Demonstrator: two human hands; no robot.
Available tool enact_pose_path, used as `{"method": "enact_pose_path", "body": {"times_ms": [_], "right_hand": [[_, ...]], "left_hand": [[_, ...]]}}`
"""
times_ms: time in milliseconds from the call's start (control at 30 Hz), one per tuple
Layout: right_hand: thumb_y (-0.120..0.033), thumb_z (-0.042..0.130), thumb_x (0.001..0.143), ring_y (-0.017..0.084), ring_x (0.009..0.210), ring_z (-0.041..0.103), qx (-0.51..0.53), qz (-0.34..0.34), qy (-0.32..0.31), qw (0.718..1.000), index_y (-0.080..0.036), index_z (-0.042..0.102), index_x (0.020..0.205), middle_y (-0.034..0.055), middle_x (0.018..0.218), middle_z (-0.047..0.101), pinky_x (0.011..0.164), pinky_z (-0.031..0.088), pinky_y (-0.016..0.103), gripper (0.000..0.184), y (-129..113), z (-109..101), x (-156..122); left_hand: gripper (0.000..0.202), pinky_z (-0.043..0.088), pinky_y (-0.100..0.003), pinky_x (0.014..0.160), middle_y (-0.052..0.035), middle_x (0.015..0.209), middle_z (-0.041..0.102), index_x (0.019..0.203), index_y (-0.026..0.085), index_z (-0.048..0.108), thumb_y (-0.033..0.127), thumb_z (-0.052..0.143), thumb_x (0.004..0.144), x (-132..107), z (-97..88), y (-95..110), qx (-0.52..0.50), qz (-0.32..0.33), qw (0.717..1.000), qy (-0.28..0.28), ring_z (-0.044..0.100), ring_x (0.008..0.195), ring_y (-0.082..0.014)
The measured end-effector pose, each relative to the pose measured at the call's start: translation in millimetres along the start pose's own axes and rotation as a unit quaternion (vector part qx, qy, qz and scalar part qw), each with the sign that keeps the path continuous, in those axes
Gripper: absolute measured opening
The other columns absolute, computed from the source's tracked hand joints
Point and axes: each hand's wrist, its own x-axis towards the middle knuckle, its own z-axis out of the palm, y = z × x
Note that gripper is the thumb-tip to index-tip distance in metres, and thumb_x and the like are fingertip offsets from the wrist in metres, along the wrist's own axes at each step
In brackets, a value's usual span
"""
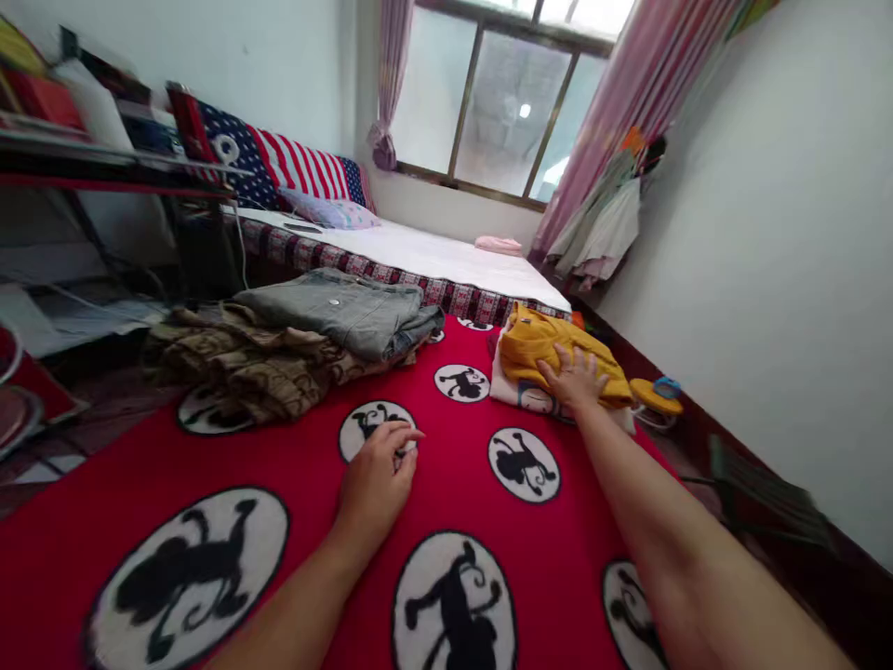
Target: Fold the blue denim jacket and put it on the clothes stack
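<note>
My right hand (576, 377) lies with spread fingers on a folded yellow garment (544, 340) at the right. Under that garment is a white folded piece of clothing (506, 386) with a printed figure. Over the red blanket (446, 493) with its round monkey prints, my left hand (382, 465) is held with the fingers loosely bent and apart, nothing in it. At the left, folded grey-blue denim clothing (341, 312) rests partly on a brown patterned garment (244, 363).
Behind stands a bed (419, 249) with a white sheet, pillows and a folded pink cloth (498, 245). A cluttered desk (104, 172) is at the left. Clothes (600, 223) hang by the curtain. A yellow round stool (656, 395) and a dark folding stool (760, 489) stand at the right.
</note>
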Motion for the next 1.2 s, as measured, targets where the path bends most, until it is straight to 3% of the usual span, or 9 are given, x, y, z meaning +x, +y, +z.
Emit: {"method": "enact_pose_path", "body": {"times_ms": [233,400,500,600,767,900,1000,1100,1200], "right_hand": [[-0.052,0.031,0.098,0.035,0.147,0.01,-0.072,-0.06,0.029,0.995,-0.035,0.027,0.152,0.0071,0.162,0.014,0.105,0.027,0.065,0.057,-5,3,-50],[-0.056,0.034,0.096,0.037,0.148,0.003,-0.041,-0.056,-0.061,0.996,-0.039,0.027,0.151,0.0049,0.164,-0.001,0.107,0.028,0.061,0.057,-15,-5,-105],[-0.058,0.029,0.097,0.037,0.147,0.011,-0.014,-0.045,-0.162,0.986,-0.038,0.026,0.152,0.004,0.164,0.006,0.109,0.025,0.061,0.058,-25,-17,-133],[-0.058,0.025,0.097,0.035,0.147,0.017,0.003,-0.045,-0.194,0.98,-0.031,0.029,0.152,0.0075,0.161,0.018,0.111,0.019,0.062,0.062,-40,-28,-162],[-0.045,0.041,0.095,0.037,0.141,0.031,0.053,-0.08,-0.113,0.989,-0.012,0.049,0.14,0.0193,0.152,0.037,0.11,0.025,0.058,0.056,-68,-40,-212],[-0.03,0.049,0.09,0.029,0.126,0.05,0.193,-0.147,-0.057,0.968,-0.012,0.064,0.117,0.0167,0.135,0.057,0.107,0.035,0.046,0.036,-71,-42,-228],[-0.027,0.052,0.086,0.026,0.118,0.056,0.297,-0.152,-0.033,0.942,-0.016,0.069,0.102,0.0126,0.126,0.064,0.104,0.039,0.043,0.026,-64,-40,-227],[-0.026,0.053,0.084,0.026,0.115,0.058,0.342,-0.133,-0.022,0.93,-0.018,0.071,0.092,0.0111,0.12,0.067,0.102,0.041,0.043,0.021,-61,-38,-224],[-0.025,0.054,0.083,0.027,0.113,0.058,0.347,-0.129,-0.017,0.929,-0.019,0.072,0.09,0.0102,0.119,0.068,0.102,0.041,0.044,0.02,-63,-38,-224]], "left_hand": [[0.026,0.049,-0.035,0.09,-0.0033,0.115,0.064,0.097,0.024,0.072,0.013,0.053,0.085,-4,-2.5,0,0.006,0.013,1.0,0.003,0.062,0.102,-0.0205],[0.025,0.051,-0.031,0.082,-0.0042,0.11,0.066,0.095,0.022,0.072,0.01,0.055,0.083,-4,-4.4,2,-0.01,0.029,0.999,0.007,0.063,0.094,-0.0187],[0.025,0.052,-0.028,0.077,-0.0049,0.109,0.066,0.093,0.021,0.072,0.008,0.055,0.082,-4,-5.7,1,-0.03,0.036,0.999,0.006,0.065,0.085,-0.0156],[0.024,0.053,-0.026,0.074,-0.005,0.108,0.066,0.091,0.02,0.072,0.006,0.054,0.081,-4,-6.9,1,-0.035,0.039,0.999,0.008,0.065,0.082,-0.0144],[0.025,0.053,-0.029,0.076,-0.0066,0.103,0.067,0.094,0.018,0.071,0.006,0.054,0.081,-8,-3.6,1,-0.012,0.052,0.998,0.022,0.064,0.083,-0.0165],[0.028,0.052,-0.031,0.083,-0.007,0.101,0.068,0.095,0.016,0.07,0.003,0.054,0.078,-5,-5.7,3,0.015,0.088,0.996,0.023,0.064,0.09,-0.0182],[0.027,0.045,-0.033,0.099,-0.006,0.106,0.066,0.096,0.018,0.07,0.005,0.057,0.076,23,-32.2,5,0.036,0.138,0.99,0.013,0.059,0.106,-0.0196],[0.025,0.038,-0.039,0.107,-0.0087,0.116,0.062,0.101,0.018,0.07,0.013,0.055,0.081,78,-84.0,-1,0.115,0.159,0.978,0.073,0.053,0.117,-0.0241],[0.032,0.035,-0.042,0.109,-0.0136,0.123,0.057,0.112,0.014,0.065,0.016,0.057,0.082,137,-139.7,-18,0.234,0.064,0.957,0.155,0.048,0.123,-0.0285]]}}
